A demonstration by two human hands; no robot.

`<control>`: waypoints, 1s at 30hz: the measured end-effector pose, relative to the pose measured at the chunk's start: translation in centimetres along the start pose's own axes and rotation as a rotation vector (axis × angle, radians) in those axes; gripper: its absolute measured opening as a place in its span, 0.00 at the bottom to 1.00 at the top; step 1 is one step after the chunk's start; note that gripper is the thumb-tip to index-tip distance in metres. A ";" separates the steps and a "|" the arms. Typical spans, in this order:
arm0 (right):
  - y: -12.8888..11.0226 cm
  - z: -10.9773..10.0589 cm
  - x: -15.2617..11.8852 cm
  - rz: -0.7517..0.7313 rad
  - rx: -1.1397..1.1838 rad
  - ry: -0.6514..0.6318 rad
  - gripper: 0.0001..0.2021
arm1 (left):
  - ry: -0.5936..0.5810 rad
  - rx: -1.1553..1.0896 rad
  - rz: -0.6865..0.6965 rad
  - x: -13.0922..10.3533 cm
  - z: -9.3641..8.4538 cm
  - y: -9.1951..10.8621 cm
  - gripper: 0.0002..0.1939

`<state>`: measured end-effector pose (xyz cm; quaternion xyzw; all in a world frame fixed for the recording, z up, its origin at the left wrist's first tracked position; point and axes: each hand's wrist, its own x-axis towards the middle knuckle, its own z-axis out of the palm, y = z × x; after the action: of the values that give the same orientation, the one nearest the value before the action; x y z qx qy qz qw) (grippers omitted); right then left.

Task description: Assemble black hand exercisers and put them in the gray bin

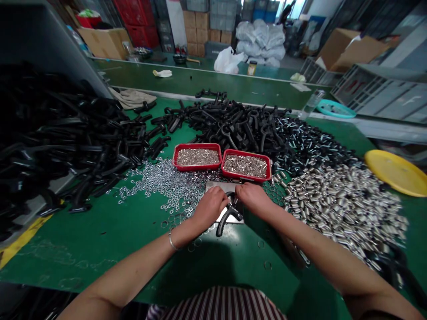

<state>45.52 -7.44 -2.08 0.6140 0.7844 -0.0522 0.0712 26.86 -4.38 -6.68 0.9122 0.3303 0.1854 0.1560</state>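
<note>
A black curved, forked part [223,223] with a metal pin-like piece across it lies over a small metal plate [238,218] on the bench. My left hand [212,205] is closed, its fingertips pinching the part's left side. At the part's upper right, my right hand [251,195] is closed with the fingers curled down; what they hold is hidden. Just beyond the plate are two red trays, one with tiny metal pieces [196,167] and one with small pins [247,177]. Silver nuts or rings [167,180] are scattered left of my hands.
Black parts are heaped at the left [66,142] and at the back [233,126]. Metal sleeves [340,200] and dark screw-like pieces [307,138] are piled to the right, beside a yellow lid [395,173]. A grey crate [390,95] stands at the back right.
</note>
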 end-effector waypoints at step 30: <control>0.7 0.1 -12.3 0.149 0.577 0.494 0.11 | 0.040 0.055 -0.125 -3.9 0.2 2.4 0.36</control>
<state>49.07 -19.06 -0.03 0.6583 0.6840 -0.1162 -0.2920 25.50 -8.80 -6.82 0.8899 0.3946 0.1846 0.1354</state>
